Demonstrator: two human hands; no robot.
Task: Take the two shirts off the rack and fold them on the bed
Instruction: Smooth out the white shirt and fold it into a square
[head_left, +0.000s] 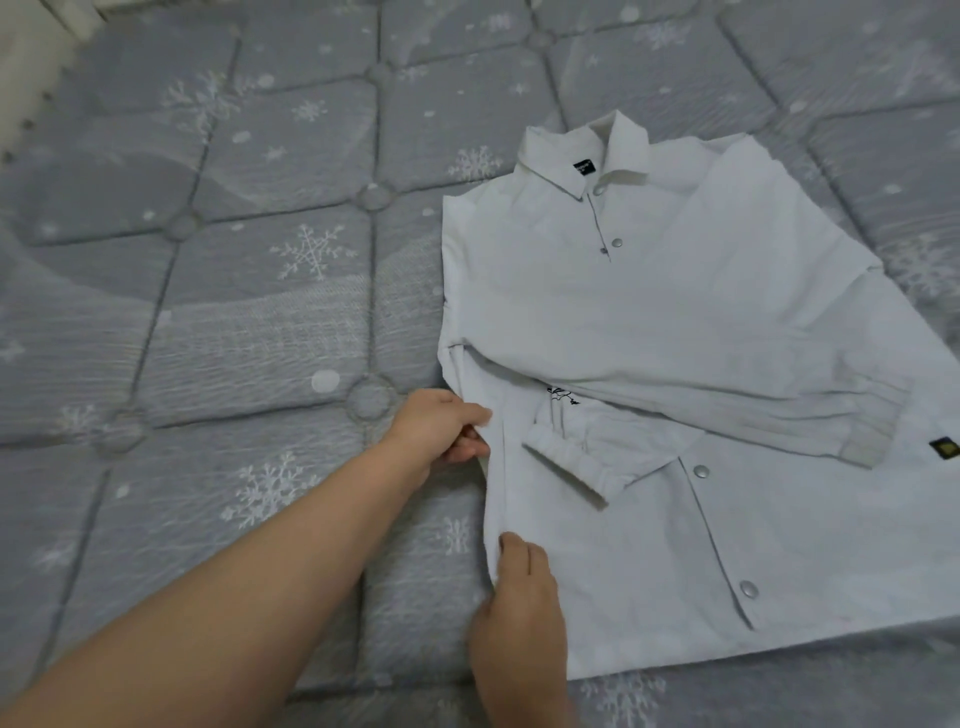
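- Fingers of the right hand (519, 613), nearest to me, lie mostly straight on the near left edge of the white shirt (649, 322); whether the thumb pinches the cloth underneath I cannot tell.
- Just beyond these fingers, the left hand (441, 431) has curled fingers and pinches the same edge of the shirt, further up the side.
- To the right of both hands the shirt lies flat, front up, on the bed (208, 260), a grey quilted cover with snowflakes. One cuffed sleeve (587, 457) is folded across the body just beside the left fingers; the other sleeve crosses above it toward the far right.
- I judge the cloth to be light, thin and soft, a little crisp, not fragile. It will sag wherever it is not supported, so two holds spread along one edge, as now, seem the good place.
- Farthest from the fingers is the collar (582, 156). The long axis runs from the hem near the person to the collar, which points away, tilted a little to the left.
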